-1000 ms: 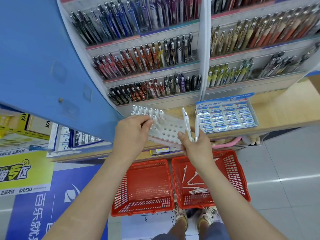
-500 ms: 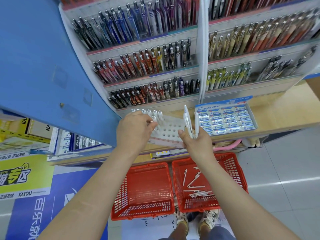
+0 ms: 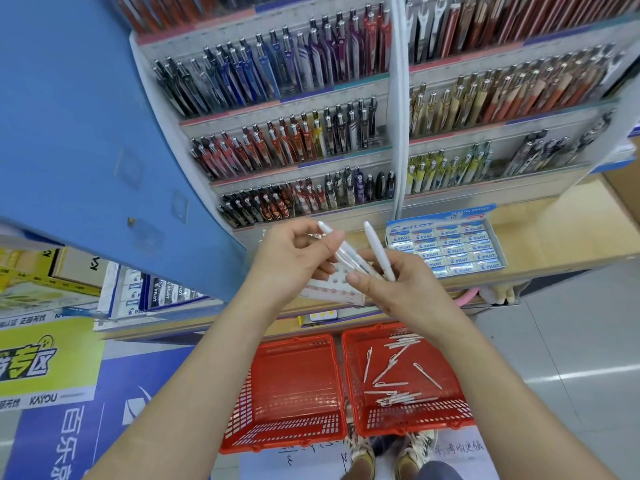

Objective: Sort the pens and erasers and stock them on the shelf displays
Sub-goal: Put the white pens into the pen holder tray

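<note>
My right hand [image 3: 405,289] grips two white pens; one white pen [image 3: 377,249] sticks up from it. My left hand [image 3: 294,261] pinches the other white pen [image 3: 332,237] near its upper end, in front of the white perforated pen holder [image 3: 337,284] on the wooden shelf, which both hands largely hide. More white pens [image 3: 398,379] lie loose in the right red basket [image 3: 460,407] on the floor. A blue box of Pilot erasers [image 3: 446,245] sits on the shelf to the right.
The left red basket [image 3: 287,393] stands beside the right one by my feet. Tiered racks of pens [image 3: 294,143] fill the display behind the shelf. A blue panel [image 3: 86,116] juts out at left. Grey floor lies at right.
My left hand left the pen holder and moved right to pinch one of the pens held by my right hand. The view came closer.
</note>
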The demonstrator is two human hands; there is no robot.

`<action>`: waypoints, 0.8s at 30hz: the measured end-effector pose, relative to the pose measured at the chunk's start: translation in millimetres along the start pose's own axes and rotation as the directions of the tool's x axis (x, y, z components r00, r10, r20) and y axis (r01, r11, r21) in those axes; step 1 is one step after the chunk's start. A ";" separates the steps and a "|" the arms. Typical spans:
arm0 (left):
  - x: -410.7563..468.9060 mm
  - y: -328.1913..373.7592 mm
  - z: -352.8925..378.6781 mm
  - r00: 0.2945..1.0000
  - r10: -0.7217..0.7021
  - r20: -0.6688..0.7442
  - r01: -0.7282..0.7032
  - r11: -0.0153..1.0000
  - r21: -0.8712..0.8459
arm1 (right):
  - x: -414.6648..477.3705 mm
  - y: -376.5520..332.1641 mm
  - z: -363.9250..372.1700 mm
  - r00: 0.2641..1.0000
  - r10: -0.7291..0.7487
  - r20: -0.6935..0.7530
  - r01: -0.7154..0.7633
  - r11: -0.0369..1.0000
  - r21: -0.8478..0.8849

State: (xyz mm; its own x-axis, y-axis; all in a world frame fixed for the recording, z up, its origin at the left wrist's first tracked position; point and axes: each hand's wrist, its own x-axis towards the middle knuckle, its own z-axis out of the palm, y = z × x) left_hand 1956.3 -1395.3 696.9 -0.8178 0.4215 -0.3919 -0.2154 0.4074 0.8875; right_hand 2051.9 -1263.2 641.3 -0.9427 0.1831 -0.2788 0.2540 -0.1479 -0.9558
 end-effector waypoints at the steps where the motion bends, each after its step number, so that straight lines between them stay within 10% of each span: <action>1: -0.4 -0.7 -0.2 1.000 -0.005 -0.014 0.005 1.000 -0.020 | -0.8 -1.6 1.2 1.000 0.003 0.001 -0.003 1.000 -0.008; 9: -0.1 -1.8 -21.3 0.976 0.049 -0.213 -0.072 0.992 -0.105 | -3.7 1.9 -8.7 0.996 0.086 -0.006 -0.085 0.987 0.133; 14: 1.9 -4.5 -39.1 0.935 0.116 -0.334 -0.139 0.989 -0.045 | 8.4 15.4 -4.8 0.946 0.165 -0.279 -0.117 0.977 0.180; 24: 13.6 -19.9 -31.1 0.854 0.368 -0.367 -0.178 0.870 0.460 | 5.6 32.1 -3.4 0.924 0.151 -0.351 -0.103 0.983 0.152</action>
State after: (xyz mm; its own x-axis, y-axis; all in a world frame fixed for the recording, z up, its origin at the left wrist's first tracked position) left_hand 1932.8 -1422.9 681.5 -0.9738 0.2125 0.0813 0.2033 0.6521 0.7303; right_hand 2055.5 -1263.6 608.7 -0.7566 0.4882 -0.4350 0.3139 -0.3123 -0.8966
